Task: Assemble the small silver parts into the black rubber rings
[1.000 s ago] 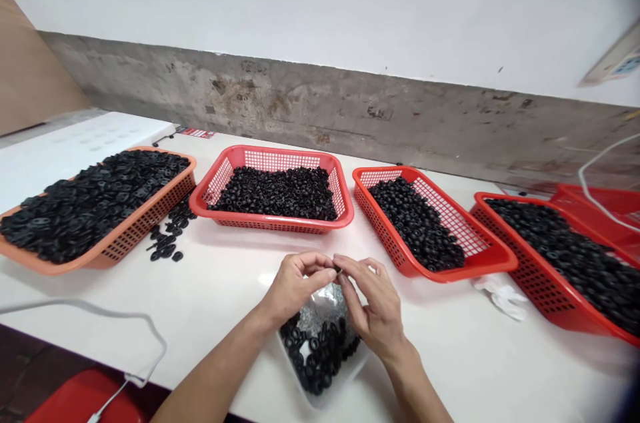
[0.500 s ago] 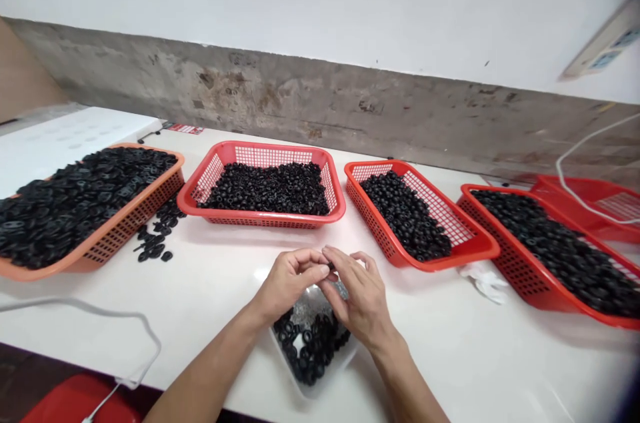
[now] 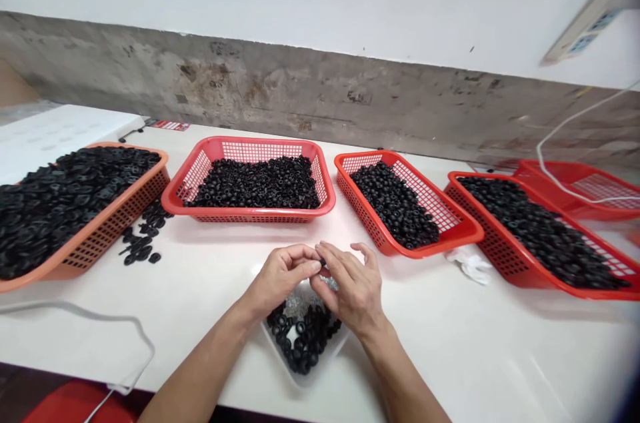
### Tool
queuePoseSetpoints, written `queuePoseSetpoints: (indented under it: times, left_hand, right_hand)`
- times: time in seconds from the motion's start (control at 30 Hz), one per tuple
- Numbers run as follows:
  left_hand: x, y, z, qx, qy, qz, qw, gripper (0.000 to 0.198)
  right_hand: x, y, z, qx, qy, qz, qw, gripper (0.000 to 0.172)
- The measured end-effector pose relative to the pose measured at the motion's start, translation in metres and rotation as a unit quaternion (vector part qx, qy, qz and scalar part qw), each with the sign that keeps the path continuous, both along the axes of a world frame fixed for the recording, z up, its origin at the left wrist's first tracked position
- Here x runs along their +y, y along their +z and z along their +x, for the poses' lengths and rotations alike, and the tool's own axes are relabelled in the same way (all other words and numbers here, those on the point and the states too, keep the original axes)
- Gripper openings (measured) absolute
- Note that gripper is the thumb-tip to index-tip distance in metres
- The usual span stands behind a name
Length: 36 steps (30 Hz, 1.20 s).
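Small black part [image 3: 323, 263] found at the clear tub's [image 3: 301, 380] far end, pinched in narrowed fingertips of left hand [image 3: 281, 278] and right hand [image 3: 356, 286], neither nearer; long axis indeterminable.

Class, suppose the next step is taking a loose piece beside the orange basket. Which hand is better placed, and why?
Left, probably: the left hand is nearer the loose pieces, while the right hand lies farther off. Both meet at a small dark piece.

White cable [image 3: 65, 306], wall socket strip [image 3: 589, 24]
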State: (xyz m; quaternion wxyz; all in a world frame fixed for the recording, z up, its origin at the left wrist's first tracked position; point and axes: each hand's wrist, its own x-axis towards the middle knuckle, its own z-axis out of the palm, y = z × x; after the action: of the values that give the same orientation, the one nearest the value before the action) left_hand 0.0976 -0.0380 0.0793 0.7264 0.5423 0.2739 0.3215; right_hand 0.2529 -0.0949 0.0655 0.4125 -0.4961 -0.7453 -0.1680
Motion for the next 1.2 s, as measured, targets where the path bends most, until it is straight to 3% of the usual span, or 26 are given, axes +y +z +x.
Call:
queuePoseSetpoints:
  times: [0.3, 0.6, 1.2]
  left_hand:
    - [0.001, 0.001, 0.001, 0.005, 0.005, -0.025, 1.0, 0.021]
    - [0.003, -0.003, -0.002, 0.01, -0.015, 0.012, 1.0, 0.021]
    - [0.002, -0.011, 0.0, 0.04, -0.005, 0.044, 0.998, 0.025]
  right_hand:
    - [0.001, 0.001, 0.001, -0.001, 0.012, -0.036, 0.999, 0.038]
    - [0.002, -0.002, 0.003, -0.001, 0.007, 0.013, 1.0, 0.04]
    - [0.006, -0.013, 0.002, -0.05, 0.051, -0.017, 0.997, 0.035]
